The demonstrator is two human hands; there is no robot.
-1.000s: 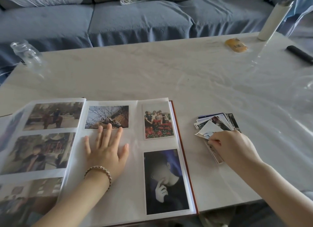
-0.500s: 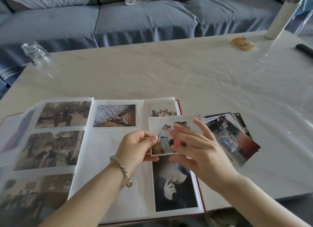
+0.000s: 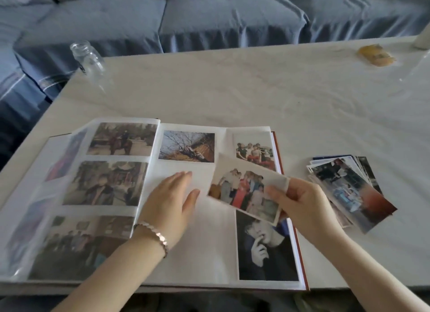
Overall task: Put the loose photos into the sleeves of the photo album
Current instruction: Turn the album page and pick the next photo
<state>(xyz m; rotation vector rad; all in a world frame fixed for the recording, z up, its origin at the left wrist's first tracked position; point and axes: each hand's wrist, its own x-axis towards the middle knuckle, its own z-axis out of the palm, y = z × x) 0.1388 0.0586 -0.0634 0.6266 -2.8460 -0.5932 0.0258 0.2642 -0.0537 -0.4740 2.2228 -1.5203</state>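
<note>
Since half a second ago the left hand (image 3: pixel 169 202) has let go of the loose photo (image 3: pixel 242 190) and lies flat, fingers straight, on the album (image 3: pixel 209 253), while the right hand (image 3: pixel 302 207) alone pinches the photo's 3 o'clock edge above the page, the pile (image 3: pixel 353 190) sitting on the worktop (image 3: pixel 256 90) at the album's 3 o'clock.

One album (image 3: pixel 209 253), two hands (image 3: pixel 169 202) (image 3: pixel 302 204), one held photo (image 3: pixel 242 190), one stack (image 3: pixel 353 188), one jar (image 3: pixel 89 58) (glass).
</note>
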